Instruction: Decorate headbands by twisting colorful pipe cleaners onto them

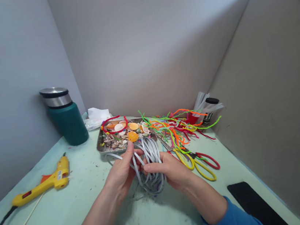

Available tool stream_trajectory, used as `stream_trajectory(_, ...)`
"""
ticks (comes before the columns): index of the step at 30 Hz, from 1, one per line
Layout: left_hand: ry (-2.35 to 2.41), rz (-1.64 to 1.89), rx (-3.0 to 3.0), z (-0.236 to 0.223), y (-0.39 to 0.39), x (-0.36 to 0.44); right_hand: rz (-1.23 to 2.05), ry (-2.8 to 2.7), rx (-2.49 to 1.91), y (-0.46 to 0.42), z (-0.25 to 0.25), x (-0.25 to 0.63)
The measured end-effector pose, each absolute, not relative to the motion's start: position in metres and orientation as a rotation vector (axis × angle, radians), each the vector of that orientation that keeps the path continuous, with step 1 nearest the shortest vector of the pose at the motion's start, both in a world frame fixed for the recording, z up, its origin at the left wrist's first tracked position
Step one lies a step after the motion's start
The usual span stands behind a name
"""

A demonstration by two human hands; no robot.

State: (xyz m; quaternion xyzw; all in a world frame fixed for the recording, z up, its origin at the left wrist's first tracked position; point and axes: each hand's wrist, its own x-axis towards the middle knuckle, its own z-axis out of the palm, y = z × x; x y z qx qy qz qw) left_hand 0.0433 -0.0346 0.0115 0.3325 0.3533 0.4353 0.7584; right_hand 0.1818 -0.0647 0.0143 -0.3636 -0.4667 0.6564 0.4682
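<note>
Evidently, the bundle of grey cord (151, 151) is clasped by both the left hand (122, 170) and the right hand (173, 169) just in front of the metal tray (111, 152), its flat, supple-looking loops being sorted, it seems, so that a gentle, tangle-free pull on one strand is called for. Inside the tray, ridged shells (132, 136) are heaped; fuzzy, bright pipe cleaners (173, 131) are strewn to its right, and a hard yellow glue gun (54, 181) is laid well to its left.

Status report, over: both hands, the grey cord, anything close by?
Left hand and right hand both holding grey cord. Cord gathered in loops. Shell tray close, just beyond the hands.
</note>
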Motion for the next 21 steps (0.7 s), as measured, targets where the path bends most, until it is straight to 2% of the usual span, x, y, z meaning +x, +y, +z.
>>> stream_trajectory(11, 0.77, 0.944, 0.733, 0.0125, -0.0354, 0.0444, 1.659, -1.181, -0.916, -0.0633, 0.0081, 0.1851)
stream_trajectory(21, 0.772, 0.957, 0.865, 0.0137, -0.0381, 0.0463, 1.501, -1.275, -1.027, -0.0663, 0.0087, 0.18)
